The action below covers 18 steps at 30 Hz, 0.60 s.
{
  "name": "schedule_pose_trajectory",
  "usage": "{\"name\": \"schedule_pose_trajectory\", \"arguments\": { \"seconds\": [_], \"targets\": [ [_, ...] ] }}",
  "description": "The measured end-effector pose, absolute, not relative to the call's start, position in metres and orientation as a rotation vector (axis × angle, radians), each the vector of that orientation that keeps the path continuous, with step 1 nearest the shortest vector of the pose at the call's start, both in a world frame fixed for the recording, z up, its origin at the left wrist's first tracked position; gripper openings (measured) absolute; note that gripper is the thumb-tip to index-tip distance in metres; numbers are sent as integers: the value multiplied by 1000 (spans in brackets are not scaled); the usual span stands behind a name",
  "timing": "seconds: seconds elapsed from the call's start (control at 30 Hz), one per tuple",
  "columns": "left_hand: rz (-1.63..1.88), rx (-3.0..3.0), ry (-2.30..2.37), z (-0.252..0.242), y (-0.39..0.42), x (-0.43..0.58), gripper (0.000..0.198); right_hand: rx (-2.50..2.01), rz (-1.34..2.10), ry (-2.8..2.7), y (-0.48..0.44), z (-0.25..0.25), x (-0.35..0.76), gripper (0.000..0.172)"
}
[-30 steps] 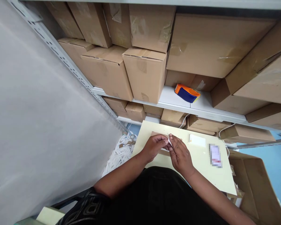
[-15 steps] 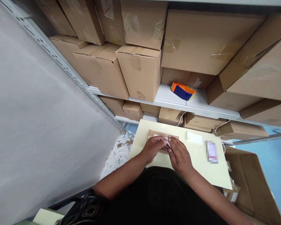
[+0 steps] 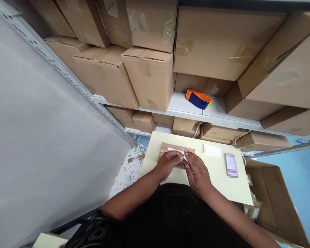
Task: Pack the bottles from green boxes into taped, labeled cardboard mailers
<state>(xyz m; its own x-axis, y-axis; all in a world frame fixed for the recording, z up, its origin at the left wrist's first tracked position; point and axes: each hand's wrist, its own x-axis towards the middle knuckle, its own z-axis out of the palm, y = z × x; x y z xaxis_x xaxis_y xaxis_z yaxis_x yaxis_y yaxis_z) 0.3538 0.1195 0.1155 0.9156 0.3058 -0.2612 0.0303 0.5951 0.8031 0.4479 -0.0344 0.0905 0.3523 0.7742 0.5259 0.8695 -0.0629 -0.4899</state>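
Both hands meet over a small cardboard box (image 3: 164,147) lying on a pale yellow table (image 3: 217,179). Between the fingertips is a small white piece (image 3: 185,158), which looks like paper or a label. My left hand (image 3: 167,166) pinches it from the left with thumb and forefinger. From the other side, my right hand (image 3: 199,172) presses on it, fingers together. A white strip (image 3: 174,150) shows on the box top behind my left hand; my hands hide much of the box.
A white flat pack (image 3: 212,150) and a pixelated purple item (image 3: 231,166) lie on the table's right. Shelves with cartons (image 3: 147,79) and an orange-and-blue band-shaped object (image 3: 198,100) rise behind. White strips (image 3: 126,174) cover the floor left; a large open carton (image 3: 276,193) stands right.
The view has shifted slightly, so the shelves and table sit a little further left. My hands stay nearly still around the white piece; more of the strip on the box shows.
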Motion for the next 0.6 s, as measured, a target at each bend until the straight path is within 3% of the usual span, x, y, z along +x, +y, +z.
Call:
{"name": "schedule_pose_trajectory", "arguments": {
  "seconds": [0.6],
  "targets": [
    [164, 985, 479, 114, 120, 351, 34, -1862, -151, -1457, -35, 81, 443, 65]
  ]
}}
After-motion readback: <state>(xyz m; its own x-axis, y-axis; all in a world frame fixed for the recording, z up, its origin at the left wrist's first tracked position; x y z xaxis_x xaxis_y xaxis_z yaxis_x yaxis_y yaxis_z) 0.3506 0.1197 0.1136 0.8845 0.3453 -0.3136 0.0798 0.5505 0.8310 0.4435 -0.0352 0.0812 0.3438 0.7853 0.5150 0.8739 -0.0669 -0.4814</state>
